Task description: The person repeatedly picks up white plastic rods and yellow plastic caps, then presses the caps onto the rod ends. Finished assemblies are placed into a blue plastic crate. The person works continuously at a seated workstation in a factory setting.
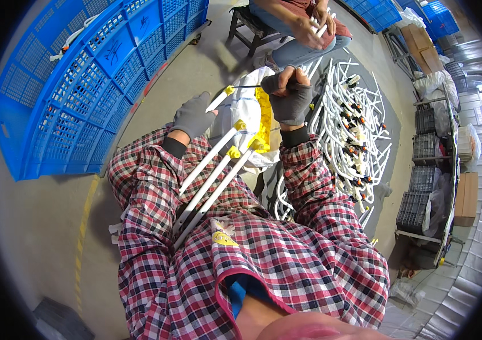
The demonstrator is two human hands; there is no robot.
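Observation:
My left hand (pixel 191 116), in a grey fingerless glove, is closed around a short white tube (pixel 216 100) with a yellow fitting (pixel 229 90) on its upper end. My right hand (pixel 289 97), gloved the same way, makes a fist around a thin dark rod (pixel 246 86). The rod's tip meets the yellow fitting; its handle, if any, is hidden in the fist. Three white tubes (pixel 210 166) lie slanted across my lap, with yellow fittings (pixel 233 152) on their far ends. Just beyond them, a white sack (pixel 229 116) holds many small yellow pieces (pixel 264 107).
A pile of bent white tubes (pixel 354 130) with black and orange parts lies on a grey sheet at right. Large blue crates (pixel 122 62) stand at left. Opposite, a seated person's hands (pixel 312 31) hold white tubes. A rack with grey crates (pixel 422 187) lines the right.

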